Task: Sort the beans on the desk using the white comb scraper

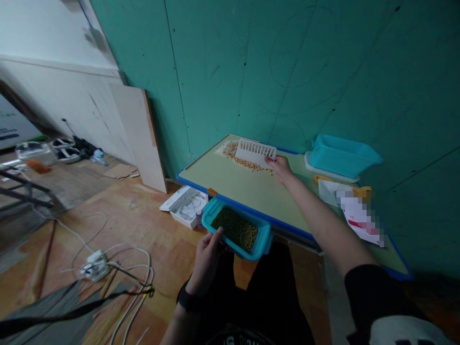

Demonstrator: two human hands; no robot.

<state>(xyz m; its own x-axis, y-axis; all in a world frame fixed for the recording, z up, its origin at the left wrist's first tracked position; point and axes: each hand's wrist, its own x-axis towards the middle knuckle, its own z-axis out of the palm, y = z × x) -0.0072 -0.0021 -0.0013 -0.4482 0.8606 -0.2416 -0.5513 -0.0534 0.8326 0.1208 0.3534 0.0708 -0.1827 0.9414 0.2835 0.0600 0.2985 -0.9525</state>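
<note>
My left hand [207,258] grips the near rim of a blue plastic box [264,239] filled with green beans [235,229], held just below the table's front edge. My right hand [280,167] reaches across the table and holds a white slotted scraper [255,151] standing on edge. The scraper rests against a pile of yellow beans [244,162] spread at the far corner of the pale green tabletop [244,187].
A turquoise container [341,154] with a white lid under it stands at the back right, by papers [355,211] and a yellow item. On the wooden floor lie an open white box [185,205], a power strip [95,266] with cables, and a leaning board [138,136].
</note>
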